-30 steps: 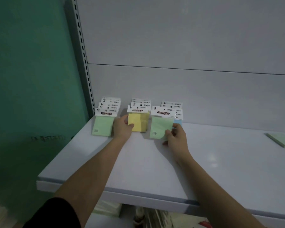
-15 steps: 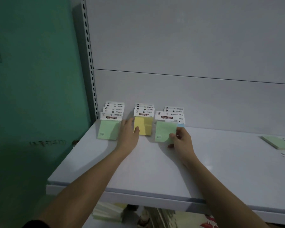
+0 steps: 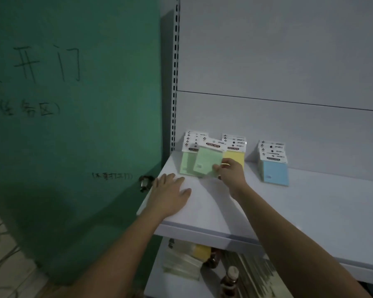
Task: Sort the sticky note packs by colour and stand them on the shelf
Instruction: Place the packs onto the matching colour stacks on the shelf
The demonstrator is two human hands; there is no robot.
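Looking down from the head camera, the view takes in a smooth, pale grey shelf (image 3: 310,201) with a flat matte top and a rounded front lip, backed by plain panels and a perforated metal upright (image 3: 175,82). Three rows of sticky note packs lean at the back, each a square paper pad under a white printed card header: the green row (image 3: 186,163) at the left end, the yellow row (image 3: 235,157) just beside it, and the blue row (image 3: 275,171) well apart to the right. The right hand (image 3: 232,172) pinches a green pack (image 3: 207,161) by its lower right corner, holding it tilted in front of the green row and overlapping it; whether it touches the shelf cannot be told. The left hand (image 3: 169,195) lies flat and empty, fingers spread, on the shelf's left front corner, near the green row but apart from it. A dark green door (image 3: 73,125) with handwritten characters stands left. Below the shelf, blurred stacked packs and brown bottles sit on a lower level
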